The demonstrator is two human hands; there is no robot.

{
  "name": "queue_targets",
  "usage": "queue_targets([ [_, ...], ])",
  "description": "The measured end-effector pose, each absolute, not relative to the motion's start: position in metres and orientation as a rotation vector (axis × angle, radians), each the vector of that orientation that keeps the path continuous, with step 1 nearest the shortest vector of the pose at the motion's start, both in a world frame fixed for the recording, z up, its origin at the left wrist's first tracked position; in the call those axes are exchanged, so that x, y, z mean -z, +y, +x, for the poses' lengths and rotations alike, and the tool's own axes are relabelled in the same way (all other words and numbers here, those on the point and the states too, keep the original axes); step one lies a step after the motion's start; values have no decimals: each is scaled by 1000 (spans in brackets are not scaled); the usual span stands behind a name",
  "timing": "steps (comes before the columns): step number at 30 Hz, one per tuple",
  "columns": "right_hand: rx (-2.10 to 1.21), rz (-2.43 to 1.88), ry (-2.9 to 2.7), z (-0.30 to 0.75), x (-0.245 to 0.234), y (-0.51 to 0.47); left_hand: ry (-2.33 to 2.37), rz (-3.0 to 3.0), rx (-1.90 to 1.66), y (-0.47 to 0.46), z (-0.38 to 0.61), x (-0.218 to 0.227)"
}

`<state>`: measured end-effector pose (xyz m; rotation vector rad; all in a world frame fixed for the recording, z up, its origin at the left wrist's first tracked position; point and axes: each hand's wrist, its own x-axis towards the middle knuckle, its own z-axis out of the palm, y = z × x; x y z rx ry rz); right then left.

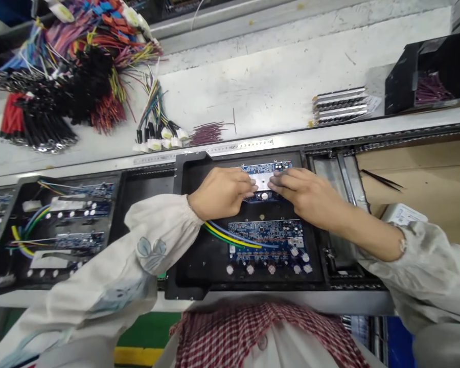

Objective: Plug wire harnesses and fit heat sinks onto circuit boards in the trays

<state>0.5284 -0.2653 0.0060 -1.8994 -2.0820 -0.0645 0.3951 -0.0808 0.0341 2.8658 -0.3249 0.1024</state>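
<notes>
A flat silver metal plate (262, 182) lies over the upper blue circuit board (268, 167) in a black tray (199, 260). My left hand (225, 192) grips the plate's left end with bent fingers. At its right end, my right hand (299, 192) has its fingers closed on the plate too. Parts of the upper board are hidden under both hands. Below it in the same tray is a second circuit board (266, 245) with several round capacitors along its lower edge. Blue, yellow and green wires (230, 236) run across that board from under my left wrist.
Another black tray with wired boards (74, 240) stands on the left. Bundled cable harnesses (69, 82) are heaped at the back left, near purple wires (209, 133). Stacked metal strips (340, 106) and a black bin (425, 76) sit at the back right. Tweezers (381, 180) lie on cardboard.
</notes>
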Motion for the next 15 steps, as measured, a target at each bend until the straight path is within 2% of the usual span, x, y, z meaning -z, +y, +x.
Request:
queue_targets([
  [5, -130, -1978, -1958, 524, -10, -265, -260, 2949, -81, -90, 392, -29],
  [8, -268, -1879, -1774, 530, -14, -275, -100, 3085, -77, -106, 391, -31],
  [12, -379, -1865, -914, 542, -5, -293, 88, 3201, -74, -126, 390, -31],
  [15, -794, -1642, -198, 540, 14, -292, 107, 3305, -92, -136, 390, -28],
])
